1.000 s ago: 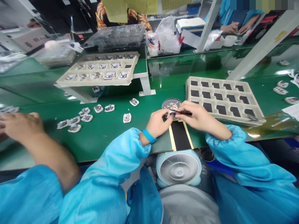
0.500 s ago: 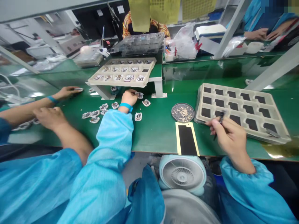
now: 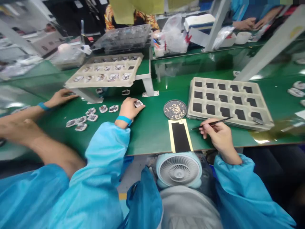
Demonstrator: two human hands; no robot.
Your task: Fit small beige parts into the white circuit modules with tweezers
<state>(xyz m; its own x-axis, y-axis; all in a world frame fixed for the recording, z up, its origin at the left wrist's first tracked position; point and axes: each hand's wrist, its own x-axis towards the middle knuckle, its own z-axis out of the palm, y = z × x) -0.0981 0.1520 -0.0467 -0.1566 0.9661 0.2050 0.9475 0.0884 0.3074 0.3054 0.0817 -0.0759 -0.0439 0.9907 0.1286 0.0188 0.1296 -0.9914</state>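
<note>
My left hand (image 3: 130, 108), with a blue band at the wrist, pinches a small white-rimmed part (image 3: 138, 103) just above the green table. Several similar parts (image 3: 81, 120) lie loosely to its left. Between thumb and fingers of my right hand (image 3: 218, 133) are slim black tweezers (image 3: 214, 122), held nearly level with the tip pointing left. That tip is close to the yellow-edged black pad (image 3: 180, 136). Behind the pad sits a round dark dish (image 3: 175, 109) of tiny beige pieces.
A cream compartment tray (image 3: 230, 98) with black inserts stands on the right. On a raised stand, another tray (image 3: 105, 71) holds parts. A co-worker's hands (image 3: 59, 97) are at the left. A small fan (image 3: 178, 170) sits below the table edge.
My left hand has drawn back toward me and nearer the dish, the part now turned up in its fingers. The tweezers have swung from steep to nearly level. The view has shifted right.
</note>
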